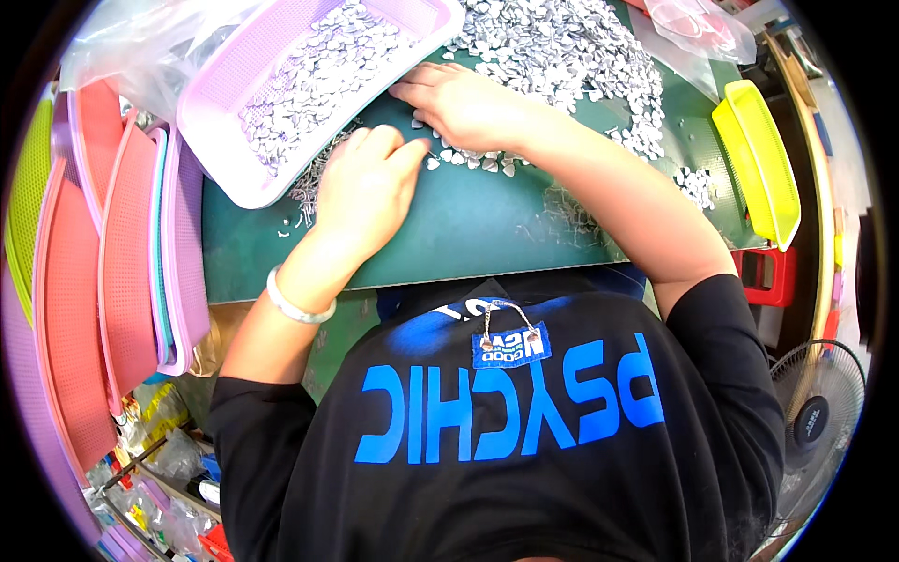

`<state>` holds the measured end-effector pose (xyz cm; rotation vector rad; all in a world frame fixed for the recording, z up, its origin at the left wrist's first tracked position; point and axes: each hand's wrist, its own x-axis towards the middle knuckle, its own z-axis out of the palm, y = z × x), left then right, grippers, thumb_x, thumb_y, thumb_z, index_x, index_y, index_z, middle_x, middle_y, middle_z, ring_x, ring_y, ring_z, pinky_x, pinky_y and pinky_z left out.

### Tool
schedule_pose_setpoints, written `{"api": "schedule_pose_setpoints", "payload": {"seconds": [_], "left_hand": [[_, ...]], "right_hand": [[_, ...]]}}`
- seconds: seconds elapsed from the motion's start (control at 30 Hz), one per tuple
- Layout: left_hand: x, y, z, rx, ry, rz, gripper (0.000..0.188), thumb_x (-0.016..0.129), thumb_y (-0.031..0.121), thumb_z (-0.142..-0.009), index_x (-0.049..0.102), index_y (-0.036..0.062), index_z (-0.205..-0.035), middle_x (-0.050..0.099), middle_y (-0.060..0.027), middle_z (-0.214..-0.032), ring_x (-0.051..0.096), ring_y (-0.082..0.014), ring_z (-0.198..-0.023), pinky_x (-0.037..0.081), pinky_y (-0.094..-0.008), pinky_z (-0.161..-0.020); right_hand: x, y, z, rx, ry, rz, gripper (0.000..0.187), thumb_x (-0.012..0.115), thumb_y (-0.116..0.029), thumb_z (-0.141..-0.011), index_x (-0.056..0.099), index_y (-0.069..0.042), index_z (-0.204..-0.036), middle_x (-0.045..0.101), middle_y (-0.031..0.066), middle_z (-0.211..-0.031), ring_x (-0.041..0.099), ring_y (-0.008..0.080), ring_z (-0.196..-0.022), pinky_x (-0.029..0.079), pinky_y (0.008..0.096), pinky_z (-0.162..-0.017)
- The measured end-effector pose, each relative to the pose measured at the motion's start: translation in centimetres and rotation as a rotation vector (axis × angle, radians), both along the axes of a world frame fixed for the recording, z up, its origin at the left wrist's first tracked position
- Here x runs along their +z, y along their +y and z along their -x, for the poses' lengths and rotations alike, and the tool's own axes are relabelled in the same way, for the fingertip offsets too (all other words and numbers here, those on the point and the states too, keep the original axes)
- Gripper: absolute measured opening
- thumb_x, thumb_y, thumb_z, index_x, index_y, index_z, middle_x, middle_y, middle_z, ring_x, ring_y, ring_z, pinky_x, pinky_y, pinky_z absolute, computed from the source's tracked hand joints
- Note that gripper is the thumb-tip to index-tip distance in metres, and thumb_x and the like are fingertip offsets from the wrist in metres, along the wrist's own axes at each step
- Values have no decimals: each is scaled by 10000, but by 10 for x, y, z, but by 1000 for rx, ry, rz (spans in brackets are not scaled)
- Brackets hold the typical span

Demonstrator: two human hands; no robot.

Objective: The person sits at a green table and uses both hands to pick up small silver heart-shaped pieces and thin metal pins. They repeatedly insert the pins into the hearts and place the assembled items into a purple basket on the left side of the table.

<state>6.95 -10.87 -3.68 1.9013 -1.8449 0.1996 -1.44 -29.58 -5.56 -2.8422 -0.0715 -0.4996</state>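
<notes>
While my left hand (370,173) bends in at eleven o'clock, just beside the lilac basket (211,108), my right hand (459,105) lies at twelve, by the near edge of the heap of grey pieces (581,56) that spreads toward one o'clock. My left fingers curl under; my right fingers lie close together, tips near the basket's rim. I cannot tell whether either set pinches anything.

A careless push from my left wrist could, I judge, tip the basket, since its corner reaches past the edge of the green surface (468,229). The thin metal bits (307,187) at ten o'clock could get mixed in if I sweep too wide.

Counting, I get two hands, one lilac basket, one big heap, one small cluster (695,185) at two o'clock, one yellow-green basket (763,169) beyond it, one white bracelet (298,304) and one fan (815,421) at four. Pieces and metal bits are too many to count; the nested baskets (126,253) at nine overlap too much.
</notes>
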Motion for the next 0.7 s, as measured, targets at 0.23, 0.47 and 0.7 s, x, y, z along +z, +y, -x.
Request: {"api": "schedule_pose_setpoints", "payload": {"seconds": [0.23,0.47,0.7], "left_hand": [[-2,-21,3,-6,24,-98,72,665,86,-805,662,46,-866,562,-91,-847,583,-292,-853,496,-409,-742],[2,-20,3,-16,97,-113,63,640,58,-817,608,22,-858,578,-113,-866,584,-324,-878,484,-421,-762],[1,7,-3,209,101,30,69,595,70,-887,563,55,-946,615,-145,-856,611,-364,-803,481,-456,-706]], "right_hand": [[16,-1,47,125,107,-80,314,629,-109,-852,612,6,-1144,578,176,-1219,536,354,-1167,421,425,-1020],[31,8,84,214,85,-111,248,648,-87,-814,649,-6,-1048,601,133,-1104,556,320,-1075,453,403,-943],[19,23,51,63,-47,-35,367,686,-241,-841,645,-11,-1124,578,144,-1264,536,320,-1189,425,411,-1012]]}}
